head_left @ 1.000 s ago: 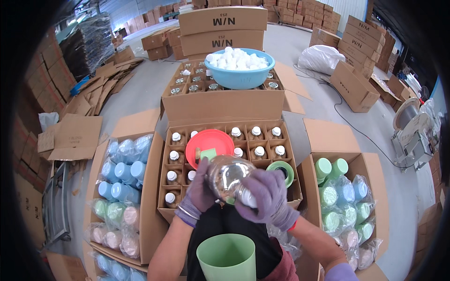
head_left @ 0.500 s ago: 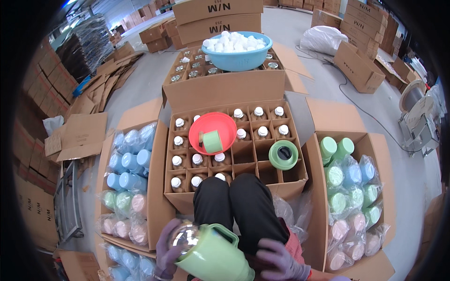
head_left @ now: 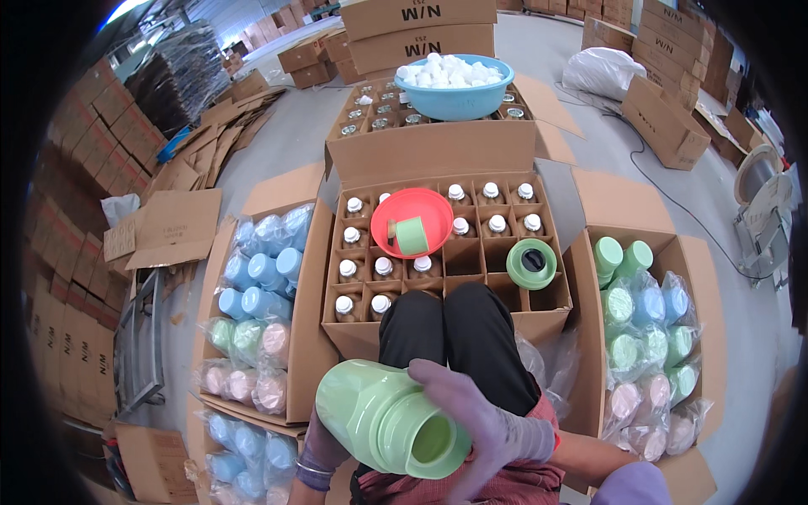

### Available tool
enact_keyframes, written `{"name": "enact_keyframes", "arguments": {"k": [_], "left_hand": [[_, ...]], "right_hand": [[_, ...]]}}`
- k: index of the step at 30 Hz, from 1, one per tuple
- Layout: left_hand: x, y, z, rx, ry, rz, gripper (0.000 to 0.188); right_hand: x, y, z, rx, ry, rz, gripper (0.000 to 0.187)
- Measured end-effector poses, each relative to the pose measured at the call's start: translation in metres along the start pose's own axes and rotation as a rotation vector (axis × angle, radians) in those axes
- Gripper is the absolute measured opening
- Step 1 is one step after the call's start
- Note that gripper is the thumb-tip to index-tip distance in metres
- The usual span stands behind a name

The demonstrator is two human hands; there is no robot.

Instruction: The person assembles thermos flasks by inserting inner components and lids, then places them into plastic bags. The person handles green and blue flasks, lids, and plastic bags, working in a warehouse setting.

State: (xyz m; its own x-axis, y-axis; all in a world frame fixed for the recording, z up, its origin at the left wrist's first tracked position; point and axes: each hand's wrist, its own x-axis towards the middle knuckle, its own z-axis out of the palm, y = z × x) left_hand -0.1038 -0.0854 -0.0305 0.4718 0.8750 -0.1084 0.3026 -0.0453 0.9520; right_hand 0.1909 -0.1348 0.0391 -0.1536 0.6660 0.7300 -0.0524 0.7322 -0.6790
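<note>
Green, the jug [head_left: 360, 412] slanted lengthwise toward near right, mouth [head_left: 432, 440] foremost. The left hand [head_left: 321, 448] grasped its left side; the right hand [head_left: 486, 422], fingers spread, was nearer the mouth.

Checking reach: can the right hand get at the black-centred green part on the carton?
Probably yes: the green part lies uncovered atop the carton, and the right hand should clear the right knee between them.

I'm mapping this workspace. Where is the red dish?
In the head view, just above centre, the red dish sits atop the divided carton, left of the round green part, with a green cup in it.
</note>
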Motion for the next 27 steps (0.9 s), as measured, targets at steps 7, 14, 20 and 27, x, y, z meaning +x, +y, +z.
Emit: {"name": "enact_keyframes", "arguments": {"k": [7,14,20,27], "left_hand": [[0.029,0.041,0.009,0.444,-0.136,0.380,0.063],[0.040,0.057,0.012,0.523,-0.178,0.512,0.065],[0.053,0.062,0.037,0.481,-0.154,0.518,0.068],[0.058,0.072,0.056,0.445,-0.073,0.479,0.072]], "right_hand": [[0.031,-0.009,-0.015,-0.194,-0.024,0.110,0.094],[0.055,-0.028,-0.037,-0.107,-0.164,0.057,0.091],[0.059,-0.028,-0.041,-0.096,-0.224,0.032,0.092],[0.062,-0.020,-0.042,-0.075,-0.220,-0.024,0.091]]}}
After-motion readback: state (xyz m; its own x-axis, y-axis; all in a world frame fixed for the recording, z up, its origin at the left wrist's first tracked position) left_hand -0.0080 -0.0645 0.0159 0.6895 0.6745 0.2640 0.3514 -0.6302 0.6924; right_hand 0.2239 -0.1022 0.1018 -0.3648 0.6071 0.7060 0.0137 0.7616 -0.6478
